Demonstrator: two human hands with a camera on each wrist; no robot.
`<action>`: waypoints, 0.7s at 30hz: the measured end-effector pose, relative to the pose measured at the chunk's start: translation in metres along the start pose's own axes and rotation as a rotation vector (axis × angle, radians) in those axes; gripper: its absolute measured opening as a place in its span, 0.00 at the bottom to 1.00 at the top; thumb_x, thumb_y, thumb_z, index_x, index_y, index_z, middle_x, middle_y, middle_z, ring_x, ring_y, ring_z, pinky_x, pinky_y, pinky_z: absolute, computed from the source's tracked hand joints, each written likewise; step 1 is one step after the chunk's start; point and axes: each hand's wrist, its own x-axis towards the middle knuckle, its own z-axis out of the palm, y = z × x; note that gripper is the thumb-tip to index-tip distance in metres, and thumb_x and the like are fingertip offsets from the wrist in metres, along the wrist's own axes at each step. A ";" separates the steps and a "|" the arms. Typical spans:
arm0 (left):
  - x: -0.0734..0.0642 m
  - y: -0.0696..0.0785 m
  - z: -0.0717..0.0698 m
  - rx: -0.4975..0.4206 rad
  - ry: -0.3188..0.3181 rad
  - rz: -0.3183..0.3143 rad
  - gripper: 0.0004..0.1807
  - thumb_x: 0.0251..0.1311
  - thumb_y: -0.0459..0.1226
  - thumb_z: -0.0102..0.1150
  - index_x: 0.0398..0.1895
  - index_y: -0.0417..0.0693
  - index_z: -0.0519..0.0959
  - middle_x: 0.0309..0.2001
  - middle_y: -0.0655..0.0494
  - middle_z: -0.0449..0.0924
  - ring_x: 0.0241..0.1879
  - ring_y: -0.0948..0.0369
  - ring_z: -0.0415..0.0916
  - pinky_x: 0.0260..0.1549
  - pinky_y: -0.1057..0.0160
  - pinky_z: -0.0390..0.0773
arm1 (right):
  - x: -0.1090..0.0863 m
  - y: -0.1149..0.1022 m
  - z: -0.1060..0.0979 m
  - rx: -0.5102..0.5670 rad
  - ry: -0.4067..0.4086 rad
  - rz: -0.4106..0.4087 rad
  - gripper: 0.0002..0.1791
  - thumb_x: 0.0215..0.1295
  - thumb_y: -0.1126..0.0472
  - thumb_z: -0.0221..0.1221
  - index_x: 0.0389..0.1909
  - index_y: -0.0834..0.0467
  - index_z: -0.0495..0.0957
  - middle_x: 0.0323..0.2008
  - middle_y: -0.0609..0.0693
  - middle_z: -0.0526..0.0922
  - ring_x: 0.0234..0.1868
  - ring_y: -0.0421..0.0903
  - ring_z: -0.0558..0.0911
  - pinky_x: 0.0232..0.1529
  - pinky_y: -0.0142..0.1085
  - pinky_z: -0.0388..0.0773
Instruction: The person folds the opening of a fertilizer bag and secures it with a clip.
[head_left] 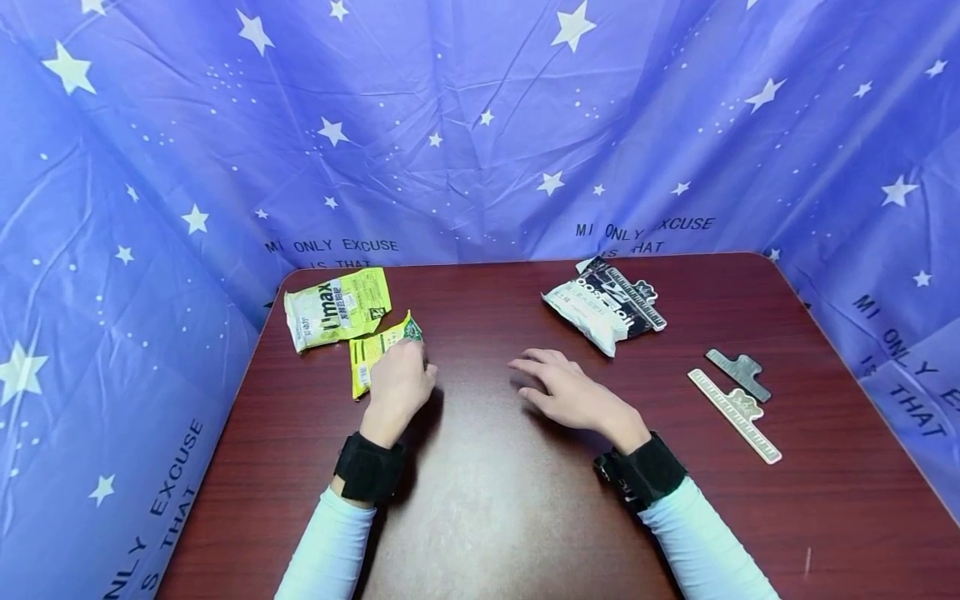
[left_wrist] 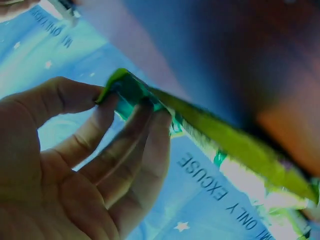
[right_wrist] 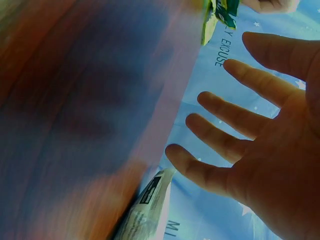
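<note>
My left hand [head_left: 400,385] pinches the green end of a small yellow packet [head_left: 364,363] between thumb and fingers. In the left wrist view the packet [left_wrist: 240,150] slants away from the fingertips [left_wrist: 107,97], its green corner folded at the thumb. Just behind it on the table lies a larger lime-yellow pouch [head_left: 330,310] with a white end. Over the middle of the table my right hand [head_left: 573,392] holds nothing, its fingers spread. The right wrist view shows those fingers [right_wrist: 235,112] extended and apart.
A black-and-white bag [head_left: 596,310] with a ruler-edged clip [head_left: 645,292] on its end lies at the back right. On the right side of the brown table [head_left: 480,517] are a dark clip [head_left: 738,373] and a pale ruler clip [head_left: 735,417]. A blue star-printed curtain [head_left: 480,125] surrounds the table.
</note>
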 end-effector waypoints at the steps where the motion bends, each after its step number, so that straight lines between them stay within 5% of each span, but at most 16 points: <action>1: -0.001 0.002 -0.003 -0.020 -0.002 0.009 0.13 0.54 0.31 0.62 0.15 0.46 0.72 0.24 0.50 0.75 0.25 0.50 0.77 0.20 0.49 0.78 | 0.000 -0.001 0.000 0.008 -0.001 0.000 0.25 0.76 0.58 0.59 0.71 0.59 0.74 0.72 0.66 0.72 0.74 0.62 0.67 0.66 0.72 0.65; 7: -0.007 0.016 -0.021 -0.133 -0.037 0.119 0.21 0.50 0.30 0.60 0.13 0.53 0.59 0.19 0.62 0.50 0.21 0.60 0.51 0.18 0.60 0.51 | 0.005 -0.007 0.000 0.060 0.019 -0.039 0.27 0.77 0.60 0.58 0.74 0.60 0.70 0.72 0.63 0.74 0.74 0.61 0.69 0.70 0.68 0.65; 15: -0.022 0.032 -0.044 -0.163 -0.098 0.300 0.17 0.49 0.32 0.63 0.12 0.53 0.66 0.16 0.64 0.57 0.19 0.62 0.61 0.18 0.62 0.60 | 0.013 -0.009 -0.001 0.149 0.069 -0.078 0.34 0.77 0.62 0.59 0.80 0.56 0.60 0.76 0.60 0.69 0.75 0.55 0.68 0.73 0.57 0.68; 21: -0.029 0.037 -0.052 -0.191 -0.100 0.463 0.15 0.50 0.31 0.62 0.15 0.56 0.68 0.17 0.65 0.58 0.18 0.67 0.59 0.19 0.66 0.59 | 0.016 -0.010 0.000 0.232 0.095 -0.094 0.39 0.79 0.62 0.56 0.84 0.55 0.49 0.80 0.62 0.59 0.70 0.62 0.73 0.71 0.59 0.69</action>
